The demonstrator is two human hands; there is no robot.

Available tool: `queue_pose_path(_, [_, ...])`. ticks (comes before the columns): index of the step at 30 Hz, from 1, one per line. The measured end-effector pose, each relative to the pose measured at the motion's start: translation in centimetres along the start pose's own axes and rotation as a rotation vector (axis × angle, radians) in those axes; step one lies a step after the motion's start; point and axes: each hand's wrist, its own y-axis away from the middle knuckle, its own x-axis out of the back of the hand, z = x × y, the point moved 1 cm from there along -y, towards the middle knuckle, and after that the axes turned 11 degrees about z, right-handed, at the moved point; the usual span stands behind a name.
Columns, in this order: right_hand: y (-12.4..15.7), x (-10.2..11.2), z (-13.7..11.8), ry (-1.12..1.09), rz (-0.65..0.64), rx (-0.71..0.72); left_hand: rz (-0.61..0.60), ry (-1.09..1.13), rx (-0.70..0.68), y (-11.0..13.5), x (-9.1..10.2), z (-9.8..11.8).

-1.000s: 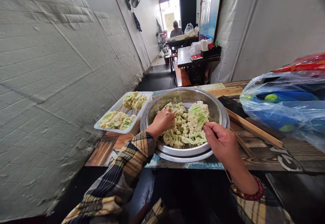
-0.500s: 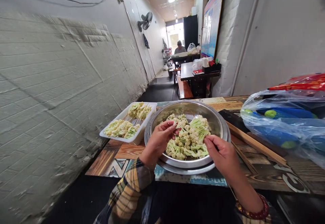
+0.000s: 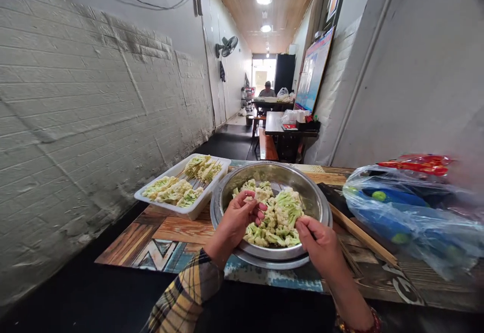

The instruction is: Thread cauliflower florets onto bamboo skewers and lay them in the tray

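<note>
A wide steel bowl [image 3: 317, 199] on the table holds a heap of cauliflower florets [image 3: 278, 214]. My left hand [image 3: 237, 218] hovers over the bowl's left side, fingers curled round a small floret. My right hand [image 3: 318, 245] rests at the bowl's front right rim, pinched on a thin bamboo skewer that runs back past the wrist. A white tray [image 3: 166, 208] to the left of the bowl carries several skewered cauliflower pieces [image 3: 177, 189].
A bundle of bamboo skewers [image 3: 363, 237] lies right of the bowl. A clear plastic bag with blue packs [image 3: 408, 217] sits at the right. A brick wall runs along the left. Farther down the aisle are tables [image 3: 287, 126] and a seated person [image 3: 266, 90].
My left hand has lifted out of the florets with a small piece between its fingers. The camera has tilted up, showing more ceiling. The right hand stays at the rim.
</note>
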Motion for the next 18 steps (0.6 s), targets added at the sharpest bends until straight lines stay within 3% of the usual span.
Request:
queue_pose_path(9, [1.2, -2.0, -2.4, 0.042, -0.190, 0.089, 0.093, 0.128, -0.075, 0.0, 1.0, -0.1])
queue_pose_path(18, [1.2, -2.3, -2.6, 0.110, -0.212, 0.109, 0.176, 0.176, -0.163, 0.2, 1.0, 0.1])
